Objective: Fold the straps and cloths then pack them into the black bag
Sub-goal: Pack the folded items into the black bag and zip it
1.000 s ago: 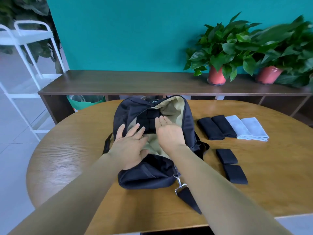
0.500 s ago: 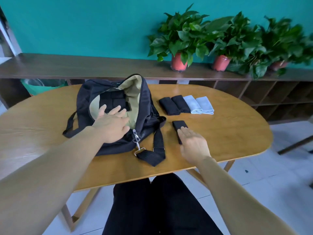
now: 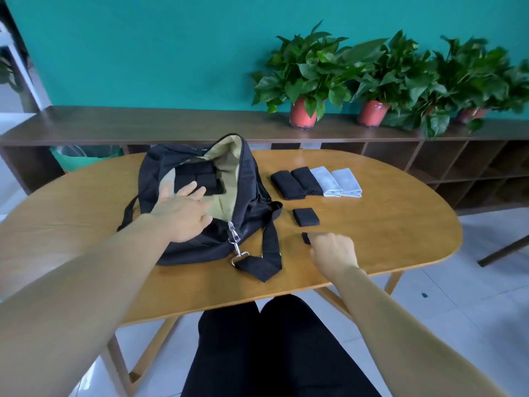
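Knuckles up, the right hand [image 3: 333, 253] curls its fingers round a folded black strap [image 3: 306, 238] near the table [image 3: 386, 224] front edge; only the strap's left end shows. A second folded strap [image 3: 305, 217] lies just beyond. The left hand [image 3: 183, 213] rests flat, fingers straight, on the open mouth of the black bag [image 3: 252, 207], well left of both straps. Four folded cloths [image 3: 316, 183] sit farther back.

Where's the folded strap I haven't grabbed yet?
In the head view, the folded strap lies on the table right of the black bag, between the folded cloths and your right hand.
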A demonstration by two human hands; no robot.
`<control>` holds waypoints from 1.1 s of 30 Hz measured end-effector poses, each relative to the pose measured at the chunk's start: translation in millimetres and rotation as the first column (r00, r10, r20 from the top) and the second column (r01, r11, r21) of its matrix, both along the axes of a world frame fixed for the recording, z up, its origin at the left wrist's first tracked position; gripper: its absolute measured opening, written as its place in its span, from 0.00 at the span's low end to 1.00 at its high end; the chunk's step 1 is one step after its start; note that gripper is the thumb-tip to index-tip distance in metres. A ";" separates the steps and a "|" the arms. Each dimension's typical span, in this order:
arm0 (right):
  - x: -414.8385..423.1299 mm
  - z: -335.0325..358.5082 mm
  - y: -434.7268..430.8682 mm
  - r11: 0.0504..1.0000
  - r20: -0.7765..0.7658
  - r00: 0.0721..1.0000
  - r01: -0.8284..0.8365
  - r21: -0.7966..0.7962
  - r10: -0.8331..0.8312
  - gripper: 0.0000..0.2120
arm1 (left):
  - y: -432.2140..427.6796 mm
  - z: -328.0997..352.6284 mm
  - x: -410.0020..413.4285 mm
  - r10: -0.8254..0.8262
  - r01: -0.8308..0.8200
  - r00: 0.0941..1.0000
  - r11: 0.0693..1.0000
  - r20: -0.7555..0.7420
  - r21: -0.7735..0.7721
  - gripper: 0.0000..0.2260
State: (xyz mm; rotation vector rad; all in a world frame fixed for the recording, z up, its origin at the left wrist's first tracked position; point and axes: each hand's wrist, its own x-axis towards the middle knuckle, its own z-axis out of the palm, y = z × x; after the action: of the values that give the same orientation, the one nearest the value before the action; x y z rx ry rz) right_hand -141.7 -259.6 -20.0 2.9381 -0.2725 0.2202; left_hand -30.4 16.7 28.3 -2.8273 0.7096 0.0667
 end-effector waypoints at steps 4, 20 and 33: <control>8.9 22.5 11.8 0.992 0.421 0.898 -0.125 -0.032 0.127 0.14 | 17.1 0.2 12.4 0.039 -0.039 0.999 0.999 -0.006 -0.001 0.21; 181.0 25.6 164.5 0.867 0.442 0.779 -0.499 0.005 0.445 0.23 | 62.6 -5.8 97.5 0.128 -0.126 0.992 0.988 0.019 -0.084 0.25; 277.6 -3.2 210.9 0.923 0.246 0.896 -0.385 0.016 0.370 0.15 | 65.8 -13.9 126.4 0.142 -0.117 0.988 0.939 0.055 -0.323 0.38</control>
State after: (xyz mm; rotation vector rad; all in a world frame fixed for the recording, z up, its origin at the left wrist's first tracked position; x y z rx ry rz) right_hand 136.0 -48.7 -23.2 3.0000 0.2752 0.6337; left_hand 96.0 82.5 14.5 -3.1625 0.5587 -0.1495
